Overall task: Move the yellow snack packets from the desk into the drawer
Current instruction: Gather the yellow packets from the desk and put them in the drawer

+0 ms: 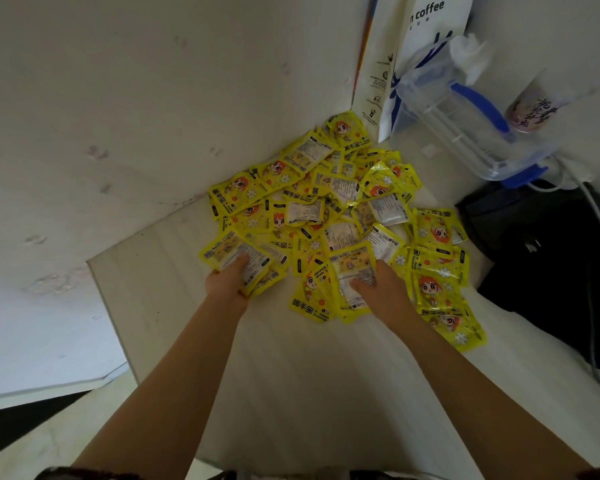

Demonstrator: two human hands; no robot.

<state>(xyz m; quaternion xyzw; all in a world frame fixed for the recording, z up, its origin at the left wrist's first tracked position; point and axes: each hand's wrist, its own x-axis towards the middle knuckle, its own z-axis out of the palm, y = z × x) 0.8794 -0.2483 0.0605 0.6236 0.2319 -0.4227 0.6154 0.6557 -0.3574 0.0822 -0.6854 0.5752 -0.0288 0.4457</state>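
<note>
Presently, the yellow snack packets (326,209) lay in one loose heap on the white table (291,375), running from the wall corner at about 12 o'clock down toward the person, with a further string of packets trailing off toward 4 o'clock beside a black bag (541,244). Count: too many and too overlapped for an exact tally, several dozen at a fair estimate. Both hands sat at the near, 6 o'clock edge of the heap, so every packet lay ahead of them, toward 12 o'clock. The left hand (227,280) pinched a small stack at the heap's 8 o'clock corner, thumb on top, fingers hidden beneath. The right hand (378,287) rested on packets at the heap's 5 o'clock side, thumb over a label-side packet; whether its fingers had closed under it could not be told. Each hand was nearer its own flank; the trailing string belonged to the right. Drawer: none in view. Also present: one paper coffee bag (426,32), one clear lidded container (465,129), one cup (530,105), one white cable (593,209).
</note>
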